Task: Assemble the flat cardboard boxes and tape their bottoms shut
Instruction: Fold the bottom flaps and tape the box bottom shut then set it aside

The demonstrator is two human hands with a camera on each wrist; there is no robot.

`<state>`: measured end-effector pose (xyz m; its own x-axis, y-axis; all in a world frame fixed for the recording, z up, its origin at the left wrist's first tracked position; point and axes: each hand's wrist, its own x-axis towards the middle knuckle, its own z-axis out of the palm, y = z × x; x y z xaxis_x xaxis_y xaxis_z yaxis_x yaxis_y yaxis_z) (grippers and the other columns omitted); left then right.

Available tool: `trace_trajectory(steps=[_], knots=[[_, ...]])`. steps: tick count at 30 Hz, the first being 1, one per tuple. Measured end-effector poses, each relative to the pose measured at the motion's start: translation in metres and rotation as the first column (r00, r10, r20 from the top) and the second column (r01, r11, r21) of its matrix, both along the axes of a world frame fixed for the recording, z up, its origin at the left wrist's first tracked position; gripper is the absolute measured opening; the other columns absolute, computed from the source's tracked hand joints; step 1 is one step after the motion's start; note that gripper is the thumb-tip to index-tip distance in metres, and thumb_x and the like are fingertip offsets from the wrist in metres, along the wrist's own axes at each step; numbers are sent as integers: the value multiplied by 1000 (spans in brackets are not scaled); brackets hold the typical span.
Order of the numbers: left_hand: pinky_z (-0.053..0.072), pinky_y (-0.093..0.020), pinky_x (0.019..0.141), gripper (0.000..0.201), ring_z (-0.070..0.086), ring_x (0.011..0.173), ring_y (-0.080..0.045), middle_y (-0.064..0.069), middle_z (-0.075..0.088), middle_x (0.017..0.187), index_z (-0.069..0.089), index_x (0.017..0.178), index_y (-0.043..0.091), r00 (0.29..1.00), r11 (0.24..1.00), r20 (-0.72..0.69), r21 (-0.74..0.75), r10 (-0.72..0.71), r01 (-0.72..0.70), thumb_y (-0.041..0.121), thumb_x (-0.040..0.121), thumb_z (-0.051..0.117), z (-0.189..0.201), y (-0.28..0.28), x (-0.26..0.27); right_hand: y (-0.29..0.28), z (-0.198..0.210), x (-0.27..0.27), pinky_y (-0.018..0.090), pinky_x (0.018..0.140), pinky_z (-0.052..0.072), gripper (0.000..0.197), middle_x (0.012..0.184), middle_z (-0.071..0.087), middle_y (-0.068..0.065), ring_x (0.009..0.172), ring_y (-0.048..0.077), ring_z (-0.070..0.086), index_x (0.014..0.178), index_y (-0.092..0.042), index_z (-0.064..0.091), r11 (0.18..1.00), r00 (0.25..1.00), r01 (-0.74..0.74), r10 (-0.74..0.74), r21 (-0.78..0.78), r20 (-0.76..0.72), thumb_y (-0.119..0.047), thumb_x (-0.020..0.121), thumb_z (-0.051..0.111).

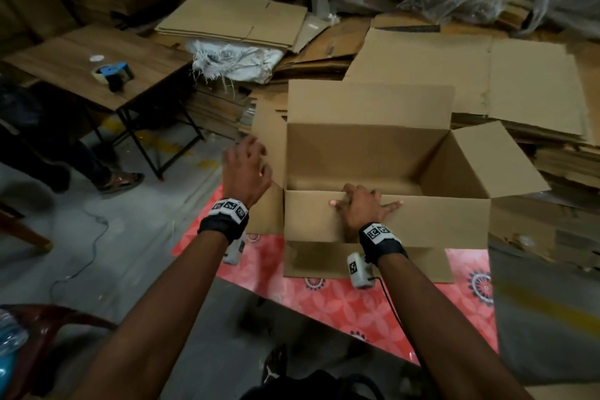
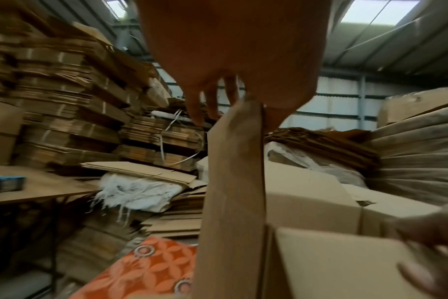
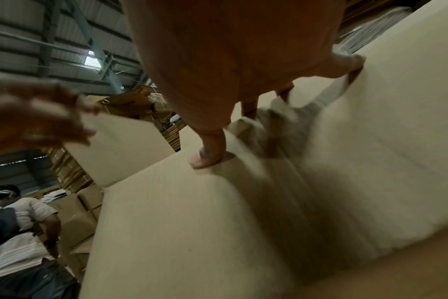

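Observation:
An open brown cardboard box (image 1: 367, 156) stands upright on a red patterned mat (image 1: 324, 299), all of its top flaps raised or spread. My right hand (image 1: 363, 204) grips the near long flap (image 1: 422, 221): the fingers curl over its upper edge into the box and the thumb (image 3: 207, 155) presses its outer face. My left hand (image 1: 246, 162) hovers with loosely spread fingers at the top edge of the left side flap (image 2: 233, 182); whether it touches is unclear. The box bottom is hidden. A blue tape dispenser (image 1: 113, 73) lies on the wooden table (image 1: 65, 55) at left.
Stacks of flat cardboard (image 1: 233, 19) and a white sack (image 1: 237, 62) crowd the floor behind the box. Another flattened box (image 1: 487, 75) lies behind on the right. A person's legs (image 1: 65, 156) stand by the table. A red chair (image 1: 48, 328) sits at near left.

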<state>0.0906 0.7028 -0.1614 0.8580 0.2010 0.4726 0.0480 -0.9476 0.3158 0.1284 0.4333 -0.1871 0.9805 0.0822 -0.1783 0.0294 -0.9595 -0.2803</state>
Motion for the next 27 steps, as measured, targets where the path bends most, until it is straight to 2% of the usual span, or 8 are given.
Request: trace_trajectory(steps=[2, 4, 9, 13, 16, 21, 24, 27], knots=[[15, -71, 113, 35, 35, 138, -43, -6, 52, 140, 57, 111, 20, 983, 989, -115, 50, 144, -139, 43, 85, 59, -23, 8, -15, 6, -1, 1, 88, 103, -2, 39, 127, 63, -5, 134, 33, 41, 116, -39, 63, 1000, 1000, 5, -5, 8, 7, -66, 89, 60], [4, -76, 113, 52, 25, 146, -46, -6, 47, 148, 54, 128, 21, 949, 984, -258, 55, 180, -172, 56, 90, 49, -45, 7, -27, 11, -2, 0, 89, 101, -2, 37, 126, 63, -5, 133, 34, 41, 113, -38, 62, 1000, 1000, 4, -4, 11, 12, -66, 90, 59], [16, -67, 117, 71, 26, 150, -34, -11, 37, 159, 43, 148, 20, 948, 991, -313, -101, 47, -83, 66, 95, 30, -66, -30, -35, 27, -3, -1, 90, 100, -2, 39, 127, 62, -4, 135, 35, 38, 115, -37, 62, 1000, 1000, 26, -26, -4, 10, -67, 90, 57], [21, -58, 121, 85, 33, 146, -35, -18, 40, 155, 34, 151, 13, 948, 958, -315, -283, -38, -56, 73, 92, 38, -72, -52, -28, 31, -5, -3, 90, 99, -1, 40, 126, 62, -4, 135, 35, 38, 117, -37, 62, 999, 999, 44, -43, -12, 14, -67, 90, 57], [19, -58, 122, 97, 32, 147, -34, -20, 37, 157, 28, 154, 9, 929, 961, -361, -274, -80, -24, 78, 87, 46, -70, -49, -20, 33, -9, -1, 91, 98, 0, 41, 128, 62, -4, 133, 36, 39, 118, -37, 60, 998, 998, 59, -59, -19, 11, -68, 91, 55], [32, -57, 115, 118, 39, 142, -39, -22, 37, 156, 23, 153, 10, 887, 971, -444, -239, -129, 22, 90, 70, 51, -52, -31, 1, 46, -7, 2, 92, 95, -1, 44, 137, 58, -6, 135, 39, 35, 125, -39, 56, 998, 999, 46, -46, -31, -8, -69, 94, 48], [16, -64, 120, 136, 17, 153, -40, -21, 17, 165, 8, 160, 15, 815, 995, -574, -94, -78, 29, 95, 59, 51, -43, -26, 7, 41, -5, -4, 91, 97, -2, 60, 151, 46, -7, 141, 40, 29, 139, -42, 46, 1000, 999, -18, 17, 6, 27, -75, 89, 48], [-2, -68, 120, 138, -9, 156, -38, -14, -7, 170, -2, 163, 21, 820, 979, -556, 57, -133, 197, 90, 60, 59, -40, -41, -8, 13, -9, -20, 84, 105, -2, 95, 169, 16, -3, 153, 40, 12, 156, -41, 21, 987, 985, -160, 158, 29, 69, -86, 77, 50]])
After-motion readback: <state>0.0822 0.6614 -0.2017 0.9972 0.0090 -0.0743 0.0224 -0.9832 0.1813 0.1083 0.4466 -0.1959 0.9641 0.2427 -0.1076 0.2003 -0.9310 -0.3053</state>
